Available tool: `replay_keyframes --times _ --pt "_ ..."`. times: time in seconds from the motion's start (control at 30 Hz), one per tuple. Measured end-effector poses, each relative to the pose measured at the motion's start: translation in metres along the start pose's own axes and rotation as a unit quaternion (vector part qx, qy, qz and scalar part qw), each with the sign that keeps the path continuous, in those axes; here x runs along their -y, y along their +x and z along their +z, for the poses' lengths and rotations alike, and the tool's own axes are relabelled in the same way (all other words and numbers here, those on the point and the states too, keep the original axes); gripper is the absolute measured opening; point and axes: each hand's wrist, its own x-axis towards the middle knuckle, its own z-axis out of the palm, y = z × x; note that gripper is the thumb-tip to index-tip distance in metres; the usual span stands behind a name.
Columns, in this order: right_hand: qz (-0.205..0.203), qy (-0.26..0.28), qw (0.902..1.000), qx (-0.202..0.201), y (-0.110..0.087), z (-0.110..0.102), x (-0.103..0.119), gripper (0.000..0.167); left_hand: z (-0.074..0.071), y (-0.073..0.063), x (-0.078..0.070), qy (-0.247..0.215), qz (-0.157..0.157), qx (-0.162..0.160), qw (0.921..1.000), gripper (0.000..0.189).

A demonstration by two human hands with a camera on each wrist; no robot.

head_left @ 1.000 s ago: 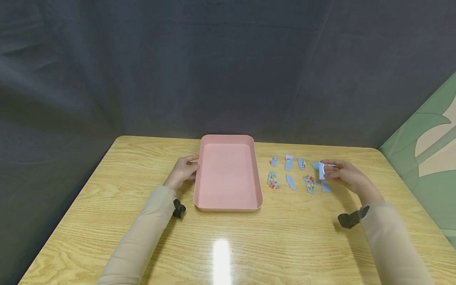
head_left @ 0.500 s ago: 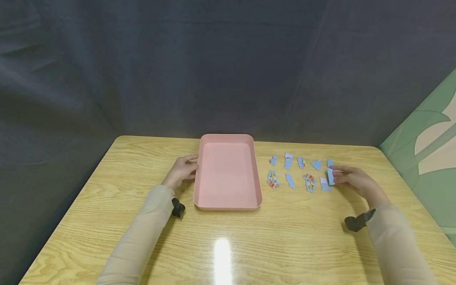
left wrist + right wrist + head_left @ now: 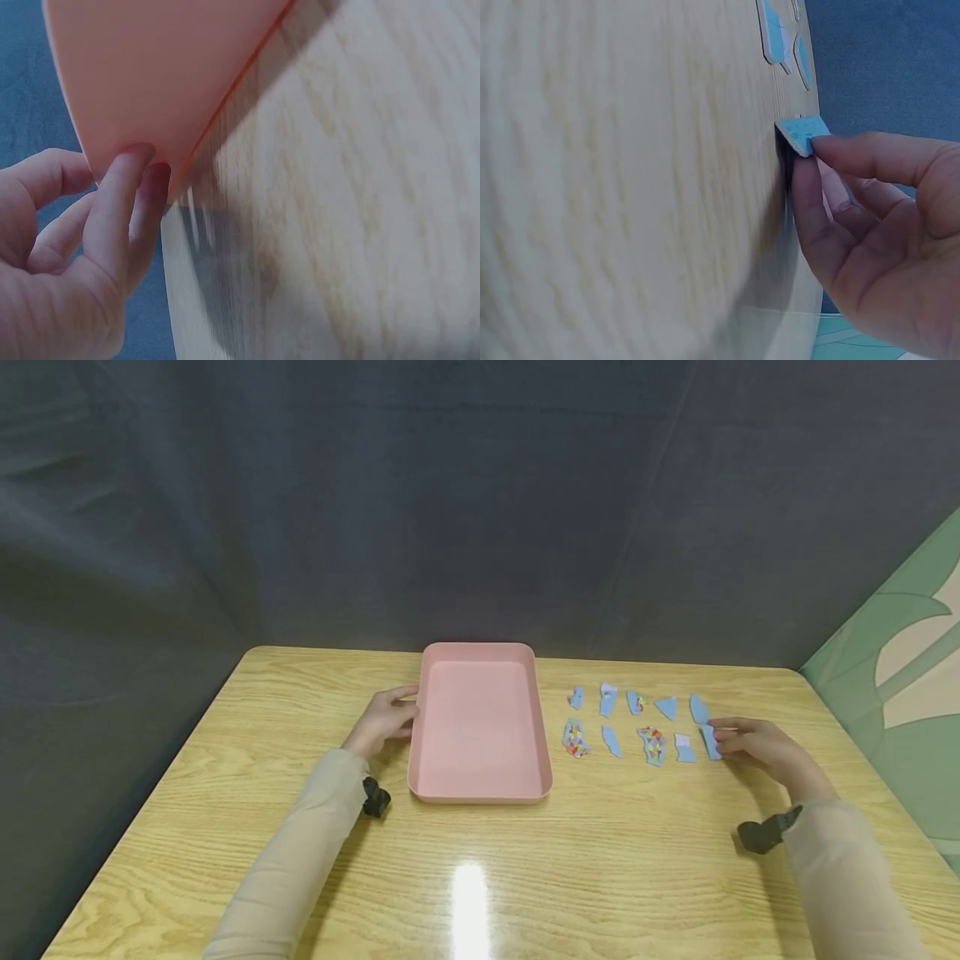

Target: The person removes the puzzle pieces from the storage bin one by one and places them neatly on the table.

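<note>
A pink tray stands on the table. My left hand touches the outside of its left wall; in the left wrist view the fingertips rest against the pink side. On the right, my right hand pinches a light blue jigsaw-like piece between thumb and fingers. The right wrist view shows this piece tilted, low over the wooden surface. Just beyond it lies another plain blue piece, and to its left a blue piece with a pale top.
Several more flat pieces lie in two rough rows right of the tray, among them a blue triangle and a multicoloured patterned piece. A dark curtain hangs behind the table. A green panel borders the right side.
My right hand has moved right and slightly toward me with the blue piece, lowering it beside the near row. Pieces it covered now show. The left hand and tray have stayed put.
</note>
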Motion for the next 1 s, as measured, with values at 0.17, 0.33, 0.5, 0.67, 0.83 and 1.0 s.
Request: replay_keyframes --times 0.17,0.33,0.5,0.67,0.83,1.0 --pt "0.009 -0.055 0.9985 0.001 -0.0024 0.0007 0.0022 0.061 -0.0013 0.0009 0.0013 0.003 -0.003 -0.004 1.0 0.055" --pt "0.015 -0.076 0.997 0.006 -0.0042 0.0004 0.002 0.06 -0.002 0.0025 0.0021 0.006 -0.005 -0.006 1.0 0.055" --pt "0.014 -0.084 0.9964 0.003 -0.005 -0.0011 0.0015 0.06 -0.0033 0.0028 0.0023 0.011 -0.012 -0.006 0.9998 0.055" --pt "0.014 -0.068 0.9976 -0.003 -0.0045 -0.0021 -0.0001 0.061 -0.0033 0.0035 0.0026 0.012 -0.013 -0.007 0.9998 0.056" --pt "0.013 -0.049 0.9986 -0.011 -0.0055 -0.0011 -0.0017 0.061 -0.0029 0.0028 0.003 0.011 -0.012 -0.007 0.9998 0.056" --pt "0.02 -0.039 0.9983 -0.039 -0.0057 0.0016 0.0004 0.06 -0.0023 0.0023 0.0035 0.007 -0.013 -0.005 0.9999 0.056"
